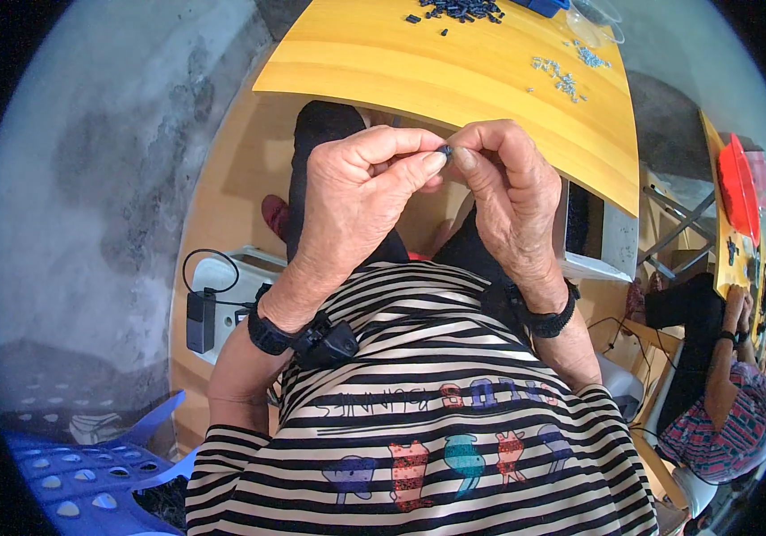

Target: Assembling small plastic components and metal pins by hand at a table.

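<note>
My left hand [365, 183] pinches a small black part [446, 151] between thumb and index finger, in front of the table's near edge and above my lap. From the other side, my right hand [517, 192] is closed in a pinch, its thumb and fingertip meeting the same part. Most of the part is covered by the fingertips; whether a smaller piece sits in the right pinch is hidden. On the yellow table [383, 58] ahead lies a pile of small black parts [465, 9], and farther right are scattered small silvery pieces [566, 87].
A clear round container [599, 20] and a blue tray [545, 5] stand at the table's far side. On the right, a co-worker [713, 411] sits at another table holding a red basin [738, 192]. Lower left is a purple plastic chair [88, 478].
</note>
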A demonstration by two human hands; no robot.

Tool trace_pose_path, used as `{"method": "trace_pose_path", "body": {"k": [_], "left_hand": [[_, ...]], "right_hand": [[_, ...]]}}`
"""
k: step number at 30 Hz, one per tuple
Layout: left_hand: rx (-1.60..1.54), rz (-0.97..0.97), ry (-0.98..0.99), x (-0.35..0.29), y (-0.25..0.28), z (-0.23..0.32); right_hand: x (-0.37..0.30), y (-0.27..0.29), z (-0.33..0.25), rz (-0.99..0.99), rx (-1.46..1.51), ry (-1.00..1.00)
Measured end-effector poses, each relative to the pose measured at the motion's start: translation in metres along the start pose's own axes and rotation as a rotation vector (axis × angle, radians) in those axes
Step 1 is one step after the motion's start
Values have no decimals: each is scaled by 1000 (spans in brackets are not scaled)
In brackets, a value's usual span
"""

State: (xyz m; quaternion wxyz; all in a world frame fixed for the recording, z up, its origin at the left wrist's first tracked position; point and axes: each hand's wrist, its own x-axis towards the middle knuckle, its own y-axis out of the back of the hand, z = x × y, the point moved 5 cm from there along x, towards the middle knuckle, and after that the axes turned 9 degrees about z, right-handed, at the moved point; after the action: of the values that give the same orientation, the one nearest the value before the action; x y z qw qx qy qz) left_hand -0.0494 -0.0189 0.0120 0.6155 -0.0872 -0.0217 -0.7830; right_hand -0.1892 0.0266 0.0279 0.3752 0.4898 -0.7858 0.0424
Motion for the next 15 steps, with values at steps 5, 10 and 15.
{"method": "trace_pose_path", "body": {"k": [5,10,15], "left_hand": [[131,3,-170,-1,1,7],[281,15,-301,0,3,9],[295,12,-321,1,4,9]], "right_hand": [[1,-1,-4,9,-78,121],[3,-3,-11,0,-173,217],[4,-6,-8,-68,-204,214]]}}
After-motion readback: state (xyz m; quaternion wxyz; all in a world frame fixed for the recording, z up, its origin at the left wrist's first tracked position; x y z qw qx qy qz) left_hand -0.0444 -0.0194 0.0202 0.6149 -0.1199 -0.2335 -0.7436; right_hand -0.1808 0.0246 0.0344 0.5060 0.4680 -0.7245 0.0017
